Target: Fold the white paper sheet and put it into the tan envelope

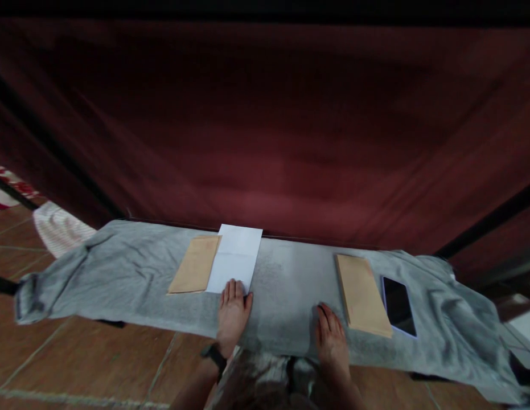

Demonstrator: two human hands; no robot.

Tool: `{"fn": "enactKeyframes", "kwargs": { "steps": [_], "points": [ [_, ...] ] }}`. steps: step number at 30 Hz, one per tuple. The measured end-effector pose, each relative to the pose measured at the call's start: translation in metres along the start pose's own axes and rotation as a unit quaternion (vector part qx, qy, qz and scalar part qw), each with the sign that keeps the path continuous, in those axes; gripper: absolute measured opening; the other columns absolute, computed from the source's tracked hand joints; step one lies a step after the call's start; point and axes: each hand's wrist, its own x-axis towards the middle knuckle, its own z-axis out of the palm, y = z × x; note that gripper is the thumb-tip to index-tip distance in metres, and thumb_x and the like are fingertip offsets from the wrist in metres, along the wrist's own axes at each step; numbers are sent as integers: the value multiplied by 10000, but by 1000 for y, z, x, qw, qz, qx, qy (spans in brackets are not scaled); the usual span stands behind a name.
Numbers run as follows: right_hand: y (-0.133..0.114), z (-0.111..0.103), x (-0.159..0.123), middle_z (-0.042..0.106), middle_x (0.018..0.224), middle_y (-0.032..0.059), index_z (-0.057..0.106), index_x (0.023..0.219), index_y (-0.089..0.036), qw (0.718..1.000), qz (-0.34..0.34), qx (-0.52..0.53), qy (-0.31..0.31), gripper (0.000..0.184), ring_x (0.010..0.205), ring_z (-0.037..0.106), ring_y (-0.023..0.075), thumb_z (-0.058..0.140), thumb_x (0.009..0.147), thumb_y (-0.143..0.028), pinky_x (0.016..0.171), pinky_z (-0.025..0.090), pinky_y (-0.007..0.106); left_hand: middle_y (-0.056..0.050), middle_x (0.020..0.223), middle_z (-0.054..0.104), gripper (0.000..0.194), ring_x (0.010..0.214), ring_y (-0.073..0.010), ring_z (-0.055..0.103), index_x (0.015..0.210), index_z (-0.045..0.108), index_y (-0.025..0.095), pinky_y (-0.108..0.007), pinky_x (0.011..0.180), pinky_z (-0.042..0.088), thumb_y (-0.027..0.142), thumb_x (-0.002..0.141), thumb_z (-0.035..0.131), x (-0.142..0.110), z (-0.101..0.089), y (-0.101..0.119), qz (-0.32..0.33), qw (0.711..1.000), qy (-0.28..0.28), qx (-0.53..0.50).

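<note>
My left hand [233,312] lies flat, fingers stretched out, with its fingertips on the lower edge of a white sheet of paper [237,250]. The sheet has a fold line across it. A small dark spot shows by the left thumb; I cannot make out what it is. Brown paper envelopes [196,265] lie just left of the sheet, touching it. My right hand [332,336] rests on the grey cloth [286,290], fingers loosely stretched and nothing visible in them. To its right lies a stack of brown envelopes [364,293].
A phone with a dark screen [399,304] lies right of the envelope stack. The grey cloth covers a narrow bench or table, wrinkled at both ends. A dark red panel [265,142] rises behind it. Tiled floor [132,359] shows below. A dark watch [214,359] is on my left wrist.
</note>
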Motion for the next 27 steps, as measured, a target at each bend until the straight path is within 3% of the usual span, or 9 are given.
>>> {"fn": "enactKeyframes", "kwargs": {
  "steps": [3, 7, 11, 16, 21, 27],
  "points": [
    [0, 2, -1, 589, 1400, 147, 483, 1455, -245, 1000, -9, -17, 3, 435, 1320, 520, 325, 335, 1054, -324, 1076, 457, 538, -235, 1370, 643, 471, 1271, -325, 617, 1320, 628, 82, -463, 1032, 505, 382, 1024, 417, 3, -3, -5, 5, 997, -71, 35],
    [0, 2, -2, 585, 1402, 153, 465, 1467, -208, 999, -23, -31, 6, 440, 1317, 519, 315, 320, 1063, -305, 1084, 447, 528, -200, 1361, 655, 365, 1247, -293, 634, 1287, 648, 112, -415, 994, 523, 229, 1017, 431, 6, -15, 8, -3, 988, -148, 42],
    [0, 0, 0, 585, 1402, 149, 457, 1478, -218, 999, -29, -33, 10, 449, 1314, 522, 312, 304, 1066, -311, 1084, 446, 526, -154, 1304, 697, 342, 1208, -264, 661, 1238, 676, 148, -381, 987, 537, 121, 976, 458, 7, -26, 15, 8, 988, -155, 0],
    [-1, -1, 1, 597, 1395, 145, 515, 1435, -212, 1000, -16, -17, 8, 437, 1319, 522, 310, 317, 1066, -337, 1091, 450, 528, -100, 1120, 761, 324, 1060, -223, 718, 1156, 694, 168, -358, 944, 558, 114, 983, 426, 1, -37, 25, 19, 988, -138, -69],
    [-3, -3, 6, 638, 1352, 143, 600, 1351, -219, 998, 30, 54, 8, 426, 1286, 564, 311, 335, 1062, -386, 1077, 475, 542, -82, 1138, 759, 308, 1062, -224, 709, 1197, 660, 173, -385, 960, 558, 124, 963, 466, -29, -43, 73, 127, 968, -142, -163],
    [-14, -3, 20, 676, 1306, 123, 628, 1330, -218, 974, 118, 190, -30, 465, 1243, 619, 275, 362, 1032, -456, 1082, 496, 491, -41, 1079, 755, 256, 1008, -216, 707, 1048, 679, 216, -378, 896, 569, 85, 911, 507, -73, -51, 141, 152, 942, -206, -217]
  ]
}}
